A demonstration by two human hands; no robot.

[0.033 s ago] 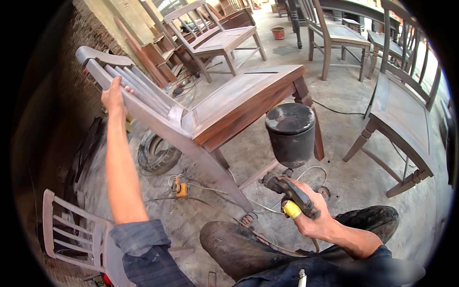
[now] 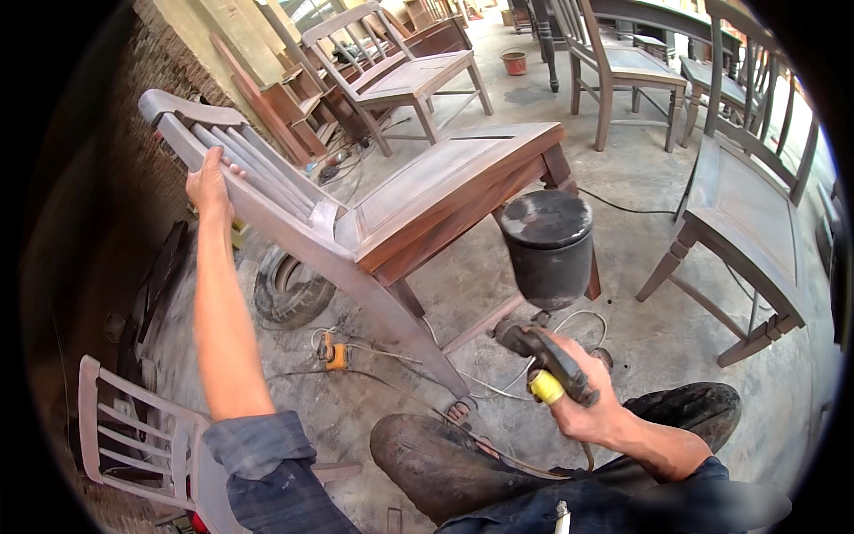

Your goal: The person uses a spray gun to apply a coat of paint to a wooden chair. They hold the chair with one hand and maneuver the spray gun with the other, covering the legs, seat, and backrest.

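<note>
A wooden chair (image 2: 334, 258) with a greyish coat stands tilted in front of me. Its seat-frame side shows bare reddish-brown grain. My left hand (image 2: 211, 185) is wrapped round the side post of its backrest. In my right hand (image 2: 578, 383) is a spray gun (image 2: 553, 358) with a round black paint cup (image 2: 549, 254) on top, held near the chair's front leg. Yellow tape is wrapped round a finger of that hand. A hose (image 2: 378, 378) runs across the floor near my knees.
A yellow power tool (image 2: 334, 352) and white cord lie on the floor beneath the chair. An old tire (image 2: 292, 289) lies behind its back leg. More chairs stand at right (image 2: 743, 214), far left (image 2: 405, 84) and near left (image 2: 133, 427). A red bucket (image 2: 514, 61) stands farther back.
My right hand and the spray gun have shifted slightly to the right. My left hand keeps its hold on the chair, and the view has moved a little.
</note>
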